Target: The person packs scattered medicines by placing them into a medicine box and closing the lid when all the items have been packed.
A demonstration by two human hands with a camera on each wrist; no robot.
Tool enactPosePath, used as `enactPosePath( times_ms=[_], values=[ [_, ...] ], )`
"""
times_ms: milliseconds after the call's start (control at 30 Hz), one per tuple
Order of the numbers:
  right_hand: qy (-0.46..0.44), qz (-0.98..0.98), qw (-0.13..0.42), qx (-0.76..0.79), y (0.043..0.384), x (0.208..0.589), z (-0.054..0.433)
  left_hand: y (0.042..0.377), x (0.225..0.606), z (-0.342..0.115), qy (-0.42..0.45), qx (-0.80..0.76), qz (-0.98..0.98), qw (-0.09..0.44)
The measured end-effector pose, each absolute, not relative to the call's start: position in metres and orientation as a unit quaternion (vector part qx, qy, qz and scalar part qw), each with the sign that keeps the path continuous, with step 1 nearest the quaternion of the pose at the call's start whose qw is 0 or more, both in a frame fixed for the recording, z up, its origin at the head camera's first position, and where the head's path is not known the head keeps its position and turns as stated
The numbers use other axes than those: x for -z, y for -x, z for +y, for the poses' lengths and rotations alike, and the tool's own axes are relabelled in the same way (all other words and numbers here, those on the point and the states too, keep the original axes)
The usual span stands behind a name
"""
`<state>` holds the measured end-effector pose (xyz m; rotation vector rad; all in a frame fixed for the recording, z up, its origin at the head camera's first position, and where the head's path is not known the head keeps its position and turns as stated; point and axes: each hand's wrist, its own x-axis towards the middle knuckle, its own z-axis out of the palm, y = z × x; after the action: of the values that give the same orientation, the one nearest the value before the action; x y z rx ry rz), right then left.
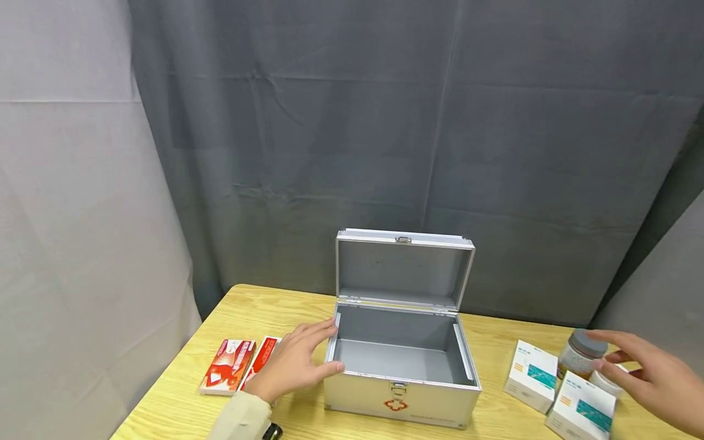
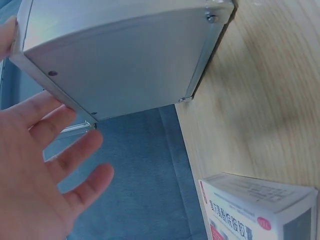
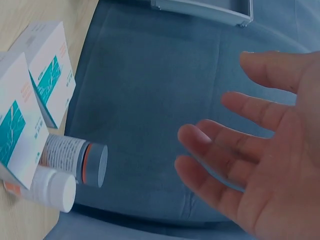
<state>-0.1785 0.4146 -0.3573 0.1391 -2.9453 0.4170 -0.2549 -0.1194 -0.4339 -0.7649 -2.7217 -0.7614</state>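
A silver first-aid case (image 1: 404, 397) with a red cross on its front stands with its lid (image 1: 404, 272) raised. My left hand (image 1: 297, 360) rests at the case's left rim, fingers fairly straight and spread. In the left wrist view its fingertips lie along the edge of the case wall (image 2: 135, 65). Over on the right, my right hand (image 1: 649, 373) hovers by a grey-capped bottle (image 1: 583, 354) and a white bottle (image 1: 607, 382). Its fingers are loosely bent with nothing between them, and the right wrist view shows them apart from both bottles.
Two white medicine boxes with teal panels, one farther back (image 1: 530, 376) and one nearer (image 1: 582, 408), stand left of the bottles. Left of the case lie a red-and-white medicine box (image 1: 228, 366) and a second red box (image 1: 261, 360), partly hidden. A grey curtain (image 1: 385, 122) hangs behind the table.
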Motion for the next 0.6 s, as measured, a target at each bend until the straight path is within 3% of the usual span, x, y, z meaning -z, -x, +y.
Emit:
enactPosePath(
  times_ms=[367, 600],
  values=[
    [-0.006, -0.989, 0.052, -0.141, 0.173, 0.360, 0.431, 0.254, 0.437, -0.119, 0.253, 0.279, -0.924, 0.070],
    [-0.015, -0.988, 0.068, -0.134, 0.182, 0.361, 0.441, 0.255, 0.433, -0.119, 0.249, 0.277, -0.925, 0.071]
  ],
)
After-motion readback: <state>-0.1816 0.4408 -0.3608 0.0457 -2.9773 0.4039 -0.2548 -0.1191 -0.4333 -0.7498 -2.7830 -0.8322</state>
